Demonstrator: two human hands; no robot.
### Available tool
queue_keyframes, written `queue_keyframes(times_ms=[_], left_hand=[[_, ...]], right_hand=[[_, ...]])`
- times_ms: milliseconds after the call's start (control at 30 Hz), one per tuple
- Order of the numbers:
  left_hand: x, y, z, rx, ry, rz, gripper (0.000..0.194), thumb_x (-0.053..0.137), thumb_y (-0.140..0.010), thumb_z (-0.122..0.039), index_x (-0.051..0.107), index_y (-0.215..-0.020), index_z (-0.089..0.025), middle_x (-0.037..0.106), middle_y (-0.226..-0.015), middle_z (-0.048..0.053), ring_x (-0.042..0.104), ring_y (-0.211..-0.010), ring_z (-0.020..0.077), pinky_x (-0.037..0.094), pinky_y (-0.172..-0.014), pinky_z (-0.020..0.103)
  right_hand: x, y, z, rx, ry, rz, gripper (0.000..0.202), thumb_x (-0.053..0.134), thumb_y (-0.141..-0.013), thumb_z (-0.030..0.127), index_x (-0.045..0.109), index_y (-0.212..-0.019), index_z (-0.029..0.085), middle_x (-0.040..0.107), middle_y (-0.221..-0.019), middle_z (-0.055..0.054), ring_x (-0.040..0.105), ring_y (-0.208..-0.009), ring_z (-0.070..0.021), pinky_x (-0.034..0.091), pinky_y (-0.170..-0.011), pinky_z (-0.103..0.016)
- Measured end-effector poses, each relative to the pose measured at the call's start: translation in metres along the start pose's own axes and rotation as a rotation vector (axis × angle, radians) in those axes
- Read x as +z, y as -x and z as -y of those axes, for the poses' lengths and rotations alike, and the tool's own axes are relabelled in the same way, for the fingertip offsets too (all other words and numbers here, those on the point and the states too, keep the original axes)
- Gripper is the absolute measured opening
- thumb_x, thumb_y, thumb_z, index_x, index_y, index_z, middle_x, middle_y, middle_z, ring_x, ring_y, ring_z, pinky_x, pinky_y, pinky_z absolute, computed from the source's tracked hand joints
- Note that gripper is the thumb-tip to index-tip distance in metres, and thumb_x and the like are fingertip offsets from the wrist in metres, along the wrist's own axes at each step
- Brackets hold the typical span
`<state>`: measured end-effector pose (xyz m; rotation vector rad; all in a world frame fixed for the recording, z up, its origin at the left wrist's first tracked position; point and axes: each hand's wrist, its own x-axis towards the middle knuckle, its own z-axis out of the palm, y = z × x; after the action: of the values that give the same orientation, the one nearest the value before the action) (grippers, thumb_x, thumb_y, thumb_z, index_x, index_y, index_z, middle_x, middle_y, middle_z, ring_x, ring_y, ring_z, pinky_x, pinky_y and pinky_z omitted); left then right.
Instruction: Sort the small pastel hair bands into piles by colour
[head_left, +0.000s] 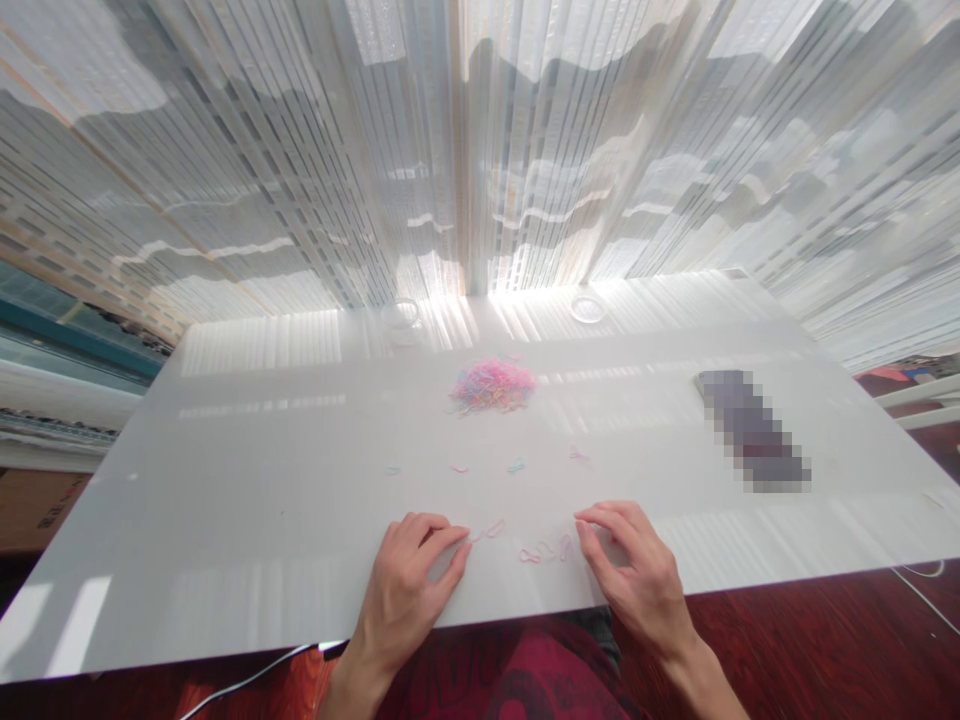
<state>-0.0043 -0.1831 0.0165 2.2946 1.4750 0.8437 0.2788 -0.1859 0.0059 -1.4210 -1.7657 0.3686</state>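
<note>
Dark characters run sideways on the brown cardboard box (30,520) at the lower left edge of the frame, too small to read; its contents are hidden. The red shirt (517,670) at bottom centre has dark print, only partly in view and not legible. Two clear round items (587,309) sit along the far edge of the white table (225,500); whether they are containers cannot be told.

A heap of small multicoloured bands (493,386), mostly pink, lies just above the centre of the table. Four separate bands (515,467) form a loose row below it, and more pink bands (529,556) lie between the hands.

The left hand (411,572) and right hand (637,570) are apart, each with thumb and forefinger tips close together beside pink bands; whether either grips one cannot be told. A dark oblong object (752,430), pixelated, lies at right.
</note>
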Motion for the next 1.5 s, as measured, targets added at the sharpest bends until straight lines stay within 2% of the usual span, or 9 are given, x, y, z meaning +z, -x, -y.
queue_keyframes(times_ms=[267, 467, 567, 700, 833, 967, 1100, 1300, 1500], left_hand=[[0.006, -0.003, 0.001, -0.106, 0.135, -0.021, 0.014, 0.055, -0.100, -0.021, 0.068, -0.095, -0.021, 0.068, -0.091, 0.004, 0.063, -0.083, 0.0184, 0.048, -0.077, 0.031], [-0.005, -0.010, -0.012, -0.563, 0.600, -0.032, 0.029, 0.057, -0.100, -0.044, 0.065, -0.091, -0.018, 0.070, -0.081, 0.004, 0.058, -0.064, 0.0126, 0.050, -0.063, 0.025], [-0.007, -0.013, -0.014, -0.669, 0.854, -0.065, 0.040, 0.062, -0.095, -0.055, 0.064, -0.090, -0.015, 0.069, -0.076, 0.004, 0.050, -0.056, 0.0094, 0.047, -0.056, 0.023], [-0.009, -0.014, -0.014, -0.646, 0.792, -0.116, 0.039, 0.066, -0.093, -0.054, 0.068, -0.094, -0.015, 0.073, -0.079, 0.007, 0.054, -0.059, 0.0113, 0.050, -0.060, 0.024], [-0.007, -0.015, -0.017, -0.413, 0.429, -0.117, 0.019, 0.066, -0.096, -0.037, 0.074, -0.094, -0.020, 0.074, -0.082, 0.004, 0.060, -0.068, 0.0140, 0.051, -0.068, 0.025], [-0.002, -0.015, -0.022, -0.247, 0.337, -0.071, 0.012, 0.063, -0.098, -0.026, 0.074, -0.096, -0.021, 0.073, -0.081, 0.001, 0.060, -0.068, 0.0130, 0.048, -0.066, 0.023], [-0.003, -0.015, -0.028, -0.291, 0.418, -0.015, 0.015, 0.062, -0.098, -0.028, 0.074, -0.094, -0.021, 0.073, -0.078, 0.001, 0.060, -0.066, 0.0131, 0.049, -0.064, 0.023], [-0.008, -0.016, -0.037, -0.325, 0.574, 0.084, 0.019, 0.063, -0.098, -0.033, 0.075, -0.091, -0.019, 0.075, -0.079, 0.003, 0.059, -0.066, 0.0134, 0.050, -0.066, 0.023], [-0.011, -0.015, -0.036, -0.305, 0.565, 0.100, 0.014, 0.065, -0.096, -0.030, 0.075, -0.093, -0.021, 0.073, -0.076, 0.002, 0.057, -0.066, 0.0128, 0.049, -0.065, 0.022]], right_hand=[[0.004, 0.001, 0.002, -0.021, -0.030, 0.009, 0.008, 0.060, -0.099, 0.018, 0.066, -0.100, 0.023, 0.066, -0.091, -0.005, 0.064, -0.085, -0.0184, 0.057, -0.074, -0.032], [0.005, 0.002, -0.001, -0.011, -0.030, 0.007, 0.007, 0.060, -0.099, 0.020, 0.066, -0.099, 0.024, 0.067, -0.092, -0.005, 0.065, -0.085, -0.0192, 0.057, -0.074, -0.032], [0.006, 0.002, -0.001, -0.013, -0.033, -0.002, 0.007, 0.060, -0.098, 0.021, 0.067, -0.099, 0.024, 0.067, -0.092, -0.005, 0.066, -0.085, -0.0198, 0.057, -0.073, -0.033], [0.007, 0.000, 0.000, -0.013, -0.035, -0.010, 0.008, 0.060, -0.098, 0.021, 0.067, -0.099, 0.024, 0.068, -0.090, -0.005, 0.067, -0.083, -0.0202, 0.058, -0.072, -0.033], [0.008, -0.001, 0.001, -0.013, -0.040, -0.006, 0.007, 0.060, -0.098, 0.020, 0.067, -0.098, 0.024, 0.068, -0.090, -0.005, 0.067, -0.083, -0.0198, 0.058, -0.073, -0.033], [0.006, -0.001, 0.001, -0.011, -0.049, -0.006, 0.007, 0.060, -0.098, 0.020, 0.067, -0.097, 0.023, 0.068, -0.089, -0.005, 0.067, -0.083, -0.0200, 0.058, -0.073, -0.033], [0.002, -0.004, 0.013, -0.021, -0.117, 0.015, 0.008, 0.062, -0.097, 0.021, 0.069, -0.099, 0.024, 0.069, -0.089, -0.006, 0.068, -0.082, -0.0206, 0.059, -0.070, -0.034], [0.010, -0.017, 0.046, -0.132, -0.349, 0.185, 0.026, 0.067, -0.093, 0.023, 0.067, -0.119, 0.024, 0.072, -0.095, -0.007, 0.070, -0.086, -0.0197, 0.062, -0.072, -0.031], [0.022, -0.026, 0.054, -0.145, -0.394, 0.205, 0.014, 0.062, -0.097, 0.017, 0.070, -0.107, 0.023, 0.072, -0.089, -0.005, 0.070, -0.081, -0.0163, 0.061, -0.071, -0.027]])
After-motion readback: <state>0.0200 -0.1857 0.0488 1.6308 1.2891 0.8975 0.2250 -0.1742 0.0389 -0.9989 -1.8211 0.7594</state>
